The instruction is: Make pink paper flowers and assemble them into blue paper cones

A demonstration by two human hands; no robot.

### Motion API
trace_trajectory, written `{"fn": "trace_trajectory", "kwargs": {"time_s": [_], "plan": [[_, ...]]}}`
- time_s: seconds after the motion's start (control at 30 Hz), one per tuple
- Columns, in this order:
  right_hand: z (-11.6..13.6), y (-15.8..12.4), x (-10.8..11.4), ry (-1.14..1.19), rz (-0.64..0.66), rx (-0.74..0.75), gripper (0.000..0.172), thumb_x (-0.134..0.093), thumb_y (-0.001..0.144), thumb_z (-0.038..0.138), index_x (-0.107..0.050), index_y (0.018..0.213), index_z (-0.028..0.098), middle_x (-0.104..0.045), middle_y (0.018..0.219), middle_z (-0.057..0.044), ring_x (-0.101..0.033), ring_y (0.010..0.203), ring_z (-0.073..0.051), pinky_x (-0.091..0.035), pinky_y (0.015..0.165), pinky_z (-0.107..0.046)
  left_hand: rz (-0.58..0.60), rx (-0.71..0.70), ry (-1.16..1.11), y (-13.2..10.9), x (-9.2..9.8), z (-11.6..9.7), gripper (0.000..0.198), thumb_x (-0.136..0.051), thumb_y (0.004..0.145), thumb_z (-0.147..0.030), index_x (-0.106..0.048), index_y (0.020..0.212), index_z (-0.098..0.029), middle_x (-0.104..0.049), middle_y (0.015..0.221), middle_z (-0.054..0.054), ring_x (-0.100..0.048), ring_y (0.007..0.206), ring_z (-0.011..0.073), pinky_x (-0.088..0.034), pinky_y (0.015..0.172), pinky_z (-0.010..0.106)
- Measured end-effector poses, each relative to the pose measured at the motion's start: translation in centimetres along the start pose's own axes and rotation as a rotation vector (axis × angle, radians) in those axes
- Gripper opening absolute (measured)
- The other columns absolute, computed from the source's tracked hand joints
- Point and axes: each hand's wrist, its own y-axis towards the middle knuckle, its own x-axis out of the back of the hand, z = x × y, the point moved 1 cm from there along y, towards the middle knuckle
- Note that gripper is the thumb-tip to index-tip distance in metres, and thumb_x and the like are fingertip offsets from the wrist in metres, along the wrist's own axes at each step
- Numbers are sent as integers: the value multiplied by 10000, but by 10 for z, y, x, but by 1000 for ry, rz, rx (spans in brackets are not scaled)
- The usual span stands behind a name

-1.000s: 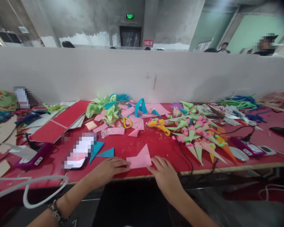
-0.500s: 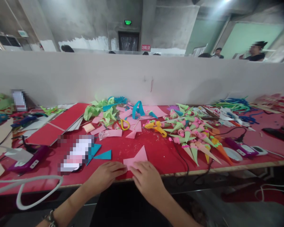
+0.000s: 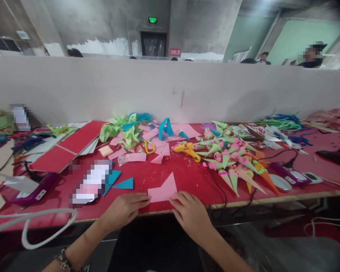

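A pink sheet of paper (image 3: 162,190) with a pointed upper right corner lies at the table's front edge, between my hands. My left hand (image 3: 127,207) has its fingers pressed together on the sheet's lower left edge. With fingertips and thumb, my right hand (image 3: 188,211) grips the lower right corner. Just beyond my left hand lies a blue paper triangle (image 3: 126,184), beside another blue paper piece (image 3: 112,180). A folded pink paper scrap (image 3: 158,158) rests farther back.
A yellow glue gun (image 3: 188,150) lies left of a heap of green and pink paper cones (image 3: 225,160). Yellow-handled scissors (image 3: 150,147) sit among paper scraps. A phone (image 3: 93,181) and a purple power strip (image 3: 36,189) are at left; a white partition (image 3: 124,90) stands behind.
My right hand has slid right across the pink sheet to its lower right corner, uncovering the middle. My left hand stays at the left edge.
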Motion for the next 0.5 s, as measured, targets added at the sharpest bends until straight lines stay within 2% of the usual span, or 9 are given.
{"fn": "trace_trajectory", "kwargs": {"time_s": [0.17, 0.33, 0.4, 0.5], "plan": [[-13, -6, 7, -30, 33, -37, 295, -421, 818, 224, -556, 1079, 241, -562, 1124, -45, -453, 1053, -226, -390, 809, -352, 17, 10, 15, 0, 2, -3, 493, -386, 736, -72, -479, 1170, -287, -509, 1218, -37, -481, 1096, 149, -382, 939, 316], [-24, 6, 15, -16, -3, -151, 253, -399, 815, 205, -627, 924, 187, -589, 1056, -74, -502, 979, -221, -387, 828, -361, -8, 10, 14, -2, 0, -5, 487, -389, 742, -84, -466, 1181, -280, -502, 1227, -29, -463, 1113, 151, -372, 949, 320], [-22, 14, 13, 68, -42, -135, 293, -398, 809, 196, -568, 1047, 186, -567, 1095, -74, -483, 1014, -206, -365, 872, -346, -24, 9, 8, -2, -1, -6, 495, -390, 735, -77, -463, 1181, -280, -507, 1222, -24, -463, 1110, 149, -372, 947, 317], [-11, 27, 5, 228, -5, 7, 478, -447, 771, 208, -378, 1244, 205, -476, 1221, -59, -384, 1137, -183, -263, 974, -350, -56, 21, 2, -1, 1, -11, 471, -392, 729, -73, -487, 1152, -258, -527, 1198, -5, -469, 1097, 152, -377, 938, 314]]}}
